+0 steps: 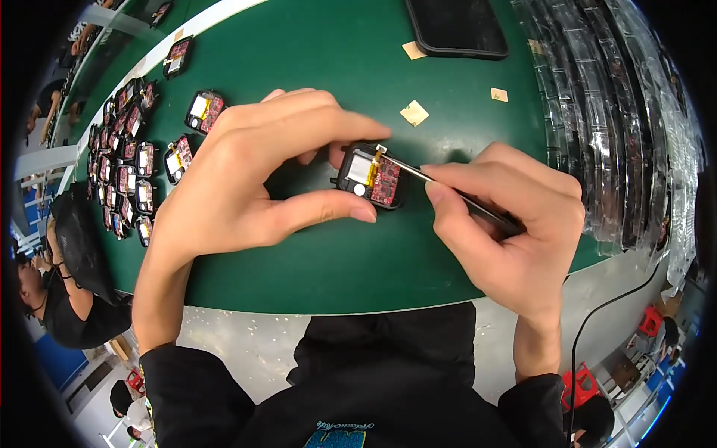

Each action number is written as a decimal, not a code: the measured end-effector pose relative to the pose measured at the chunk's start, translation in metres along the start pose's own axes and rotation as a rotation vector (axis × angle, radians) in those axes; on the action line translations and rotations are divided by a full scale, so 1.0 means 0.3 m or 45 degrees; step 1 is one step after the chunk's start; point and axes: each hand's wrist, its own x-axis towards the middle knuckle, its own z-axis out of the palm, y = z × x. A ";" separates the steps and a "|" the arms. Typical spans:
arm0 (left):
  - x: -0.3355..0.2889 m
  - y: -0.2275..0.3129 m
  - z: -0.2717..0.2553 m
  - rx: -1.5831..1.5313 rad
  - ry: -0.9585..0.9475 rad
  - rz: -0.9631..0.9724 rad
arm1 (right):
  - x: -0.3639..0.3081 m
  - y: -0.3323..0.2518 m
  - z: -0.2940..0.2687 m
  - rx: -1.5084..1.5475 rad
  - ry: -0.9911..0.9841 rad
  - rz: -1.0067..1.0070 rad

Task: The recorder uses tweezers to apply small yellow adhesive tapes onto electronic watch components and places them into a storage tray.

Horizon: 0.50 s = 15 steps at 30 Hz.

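My left hand (243,175) grips a small black device housing (385,183) between thumb and fingers, just over the green table (321,276). Its open face shows a red circuit board, a silvery-white battery-like block, yellow tape and a white round spot. Closed around dark tweezers (409,170), my right hand (515,216) points them leftward. Their thin metal tip meets the device's upper edge, by a small pale connector on a yellow strip. Whether the tip pinches that strip is too small to tell.
Many similar open housings (125,179) are heaped at the left, with a few loose ones (203,112) nearer my left hand. A black phone-like slab (457,28) lies at the back. Small tan paper squares (414,113) are scattered about. Stacked clear plastic trays (597,127) line the right side.
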 end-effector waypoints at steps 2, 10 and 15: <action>0.002 0.003 -0.004 -0.006 0.009 -0.044 | 0.002 -0.001 -0.003 0.001 0.005 -0.004; 0.006 0.003 0.000 -0.019 0.016 -0.034 | -0.014 0.016 0.011 -0.146 0.098 -0.176; 0.005 0.001 -0.002 -0.017 0.020 -0.029 | -0.009 0.008 0.020 -0.182 0.092 -0.198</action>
